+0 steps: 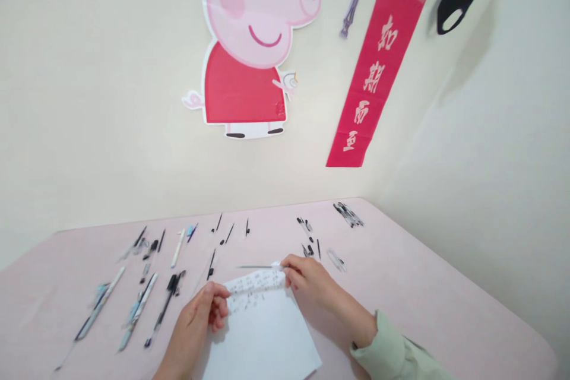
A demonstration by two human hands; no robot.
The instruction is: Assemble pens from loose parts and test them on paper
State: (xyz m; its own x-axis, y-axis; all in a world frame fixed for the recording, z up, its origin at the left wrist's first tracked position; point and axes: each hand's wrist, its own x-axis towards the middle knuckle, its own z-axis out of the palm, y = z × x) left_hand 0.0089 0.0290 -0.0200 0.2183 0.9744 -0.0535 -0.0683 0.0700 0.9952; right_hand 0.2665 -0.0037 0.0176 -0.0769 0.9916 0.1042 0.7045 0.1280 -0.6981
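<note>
The paper (262,332) sits between the left hand (198,314) and the right hand (309,278), both pinching it, its bent top edge running across from fingers to fingers, the rest below them.

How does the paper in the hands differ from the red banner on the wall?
The paper is white with small dark writing near its upper edge; the banner is red with large pale characters down its length. The left hand and right hand hold the paper, while the banner is on the wall. The banner is a narrow strip; the paper looks broader. Both bear writing.
</note>
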